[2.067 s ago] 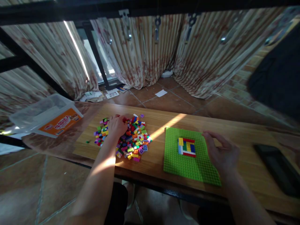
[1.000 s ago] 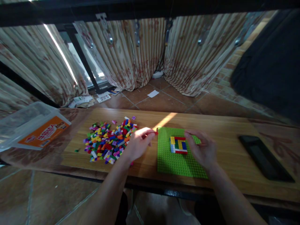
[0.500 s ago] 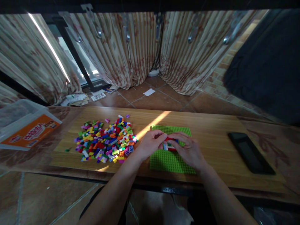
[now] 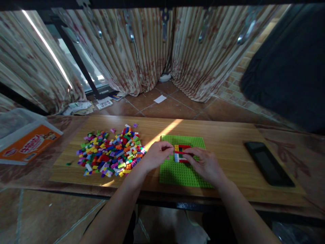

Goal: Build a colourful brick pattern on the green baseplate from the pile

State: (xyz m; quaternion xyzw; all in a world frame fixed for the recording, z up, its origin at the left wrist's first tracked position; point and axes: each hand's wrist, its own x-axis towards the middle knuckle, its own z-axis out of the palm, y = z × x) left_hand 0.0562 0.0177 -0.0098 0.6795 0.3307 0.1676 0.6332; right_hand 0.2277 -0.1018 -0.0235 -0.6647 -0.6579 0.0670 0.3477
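Observation:
A small build of bricks (image 4: 176,158), with yellow, light blue, white and red pieces, sits on the upper part of the green baseplate (image 4: 177,176). My right hand (image 4: 206,164) comes in from the right, its thumb and fingertips closed around the right end of a long red brick (image 4: 179,153) lying across the build. At the build's left side is my left hand (image 4: 157,155), thumb and fingers pinched together close to the red brick's left end. Whether anything is between those left fingertips is hidden. The right fingers cover part of the build.
A heap of mixed loose bricks (image 4: 109,152) spreads over the left of the wooden board (image 4: 228,135). Beyond it stands a clear plastic box (image 4: 22,118) with an orange label. To the right lies a dark tablet-like device (image 4: 269,164). Sunlight stripes the board.
My hands have drawn slightly apart, the left one moving left, so more of the build shows. The red brick now lies level across it. The whole view has shifted a little.

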